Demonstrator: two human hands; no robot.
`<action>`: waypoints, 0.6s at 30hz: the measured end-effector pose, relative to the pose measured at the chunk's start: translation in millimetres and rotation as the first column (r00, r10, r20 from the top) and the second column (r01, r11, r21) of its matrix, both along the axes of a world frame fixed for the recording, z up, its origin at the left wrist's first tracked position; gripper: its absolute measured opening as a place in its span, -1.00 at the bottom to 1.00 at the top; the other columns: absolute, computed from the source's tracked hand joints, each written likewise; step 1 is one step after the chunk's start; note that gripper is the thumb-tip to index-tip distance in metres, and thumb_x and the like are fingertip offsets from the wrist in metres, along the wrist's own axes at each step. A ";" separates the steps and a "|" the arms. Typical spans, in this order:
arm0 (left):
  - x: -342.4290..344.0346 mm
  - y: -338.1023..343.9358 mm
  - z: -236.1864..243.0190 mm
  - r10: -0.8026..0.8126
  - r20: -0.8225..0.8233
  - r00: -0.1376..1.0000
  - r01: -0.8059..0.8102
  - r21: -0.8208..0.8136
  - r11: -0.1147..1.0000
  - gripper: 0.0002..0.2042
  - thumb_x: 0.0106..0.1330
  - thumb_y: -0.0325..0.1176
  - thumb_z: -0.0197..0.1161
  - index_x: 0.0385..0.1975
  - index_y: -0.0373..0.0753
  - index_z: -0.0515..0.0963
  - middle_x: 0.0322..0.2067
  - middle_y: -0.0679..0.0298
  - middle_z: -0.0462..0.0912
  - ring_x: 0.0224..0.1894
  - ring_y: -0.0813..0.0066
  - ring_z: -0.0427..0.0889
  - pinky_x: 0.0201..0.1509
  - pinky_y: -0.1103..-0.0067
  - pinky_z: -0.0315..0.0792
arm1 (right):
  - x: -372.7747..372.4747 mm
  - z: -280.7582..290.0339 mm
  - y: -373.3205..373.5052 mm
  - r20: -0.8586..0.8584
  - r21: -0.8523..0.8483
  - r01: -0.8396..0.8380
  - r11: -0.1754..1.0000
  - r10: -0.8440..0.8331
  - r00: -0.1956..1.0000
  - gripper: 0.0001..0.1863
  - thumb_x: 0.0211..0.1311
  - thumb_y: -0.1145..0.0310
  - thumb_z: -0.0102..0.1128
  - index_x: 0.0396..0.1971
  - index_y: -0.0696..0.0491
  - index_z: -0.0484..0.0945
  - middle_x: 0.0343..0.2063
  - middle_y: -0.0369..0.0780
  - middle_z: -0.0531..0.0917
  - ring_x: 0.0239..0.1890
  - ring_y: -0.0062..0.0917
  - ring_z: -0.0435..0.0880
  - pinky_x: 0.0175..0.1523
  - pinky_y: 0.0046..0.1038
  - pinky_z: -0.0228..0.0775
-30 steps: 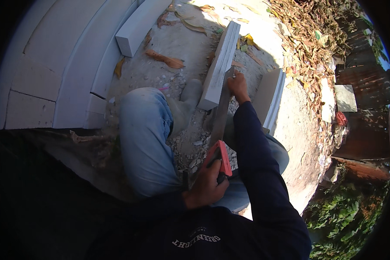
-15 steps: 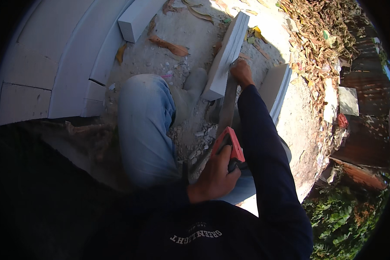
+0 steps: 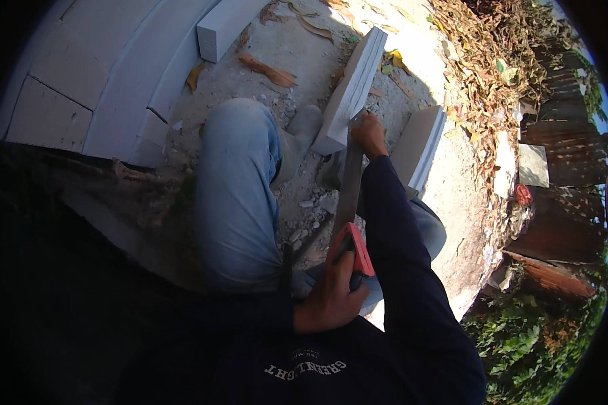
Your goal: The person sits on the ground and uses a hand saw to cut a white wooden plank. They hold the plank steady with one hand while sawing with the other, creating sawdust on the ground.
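Observation:
My left hand (image 3: 332, 297) is closed round the red and black handle (image 3: 360, 253) of a handsaw, close to my body. The saw's long grey blade (image 3: 348, 189) points away from me. At its far end my right hand (image 3: 369, 136) is closed on the blade tip. Just left of that hand, a long pale grey block (image 3: 348, 98) lies with its near end by the blade. Whether the teeth touch it, I cannot tell. Another pale block (image 3: 415, 145) lies to the right, partly behind my right sleeve.
Large pale blocks (image 3: 125, 88) are laid in rows at the left, with a single block (image 3: 219, 34) beside them. My bent knee (image 3: 236, 182) is left of the saw. Rubble (image 3: 307, 219) lies under the blade; dry leaves (image 3: 479, 67) and rusty sheets (image 3: 561, 223) are at the right.
Both hands and the saw have come back a little toward my body. The blade tip now lies nearer the block's near end. The view has shifted slightly.

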State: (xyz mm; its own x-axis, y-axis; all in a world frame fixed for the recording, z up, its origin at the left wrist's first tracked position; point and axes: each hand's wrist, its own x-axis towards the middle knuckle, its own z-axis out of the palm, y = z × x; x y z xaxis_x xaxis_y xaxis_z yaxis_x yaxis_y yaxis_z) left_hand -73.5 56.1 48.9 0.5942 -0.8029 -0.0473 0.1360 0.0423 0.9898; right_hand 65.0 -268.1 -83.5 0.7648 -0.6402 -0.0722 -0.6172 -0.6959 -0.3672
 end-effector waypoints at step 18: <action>7.4 23.9 29.1 -0.107 -0.052 0.993 0.110 0.051 0.993 -0.53 0.16 -0.55 0.19 0.11 -0.46 0.33 0.10 -0.21 0.39 0.22 -0.09 0.43 0.36 0.26 0.22 | -11.8 27.2 6.8 0.087 0.052 0.122 0.991 -0.126 0.988 -0.60 0.03 0.43 0.10 -0.11 0.25 0.63 -0.22 0.21 0.68 -0.08 0.03 0.69 0.06 -0.16 0.48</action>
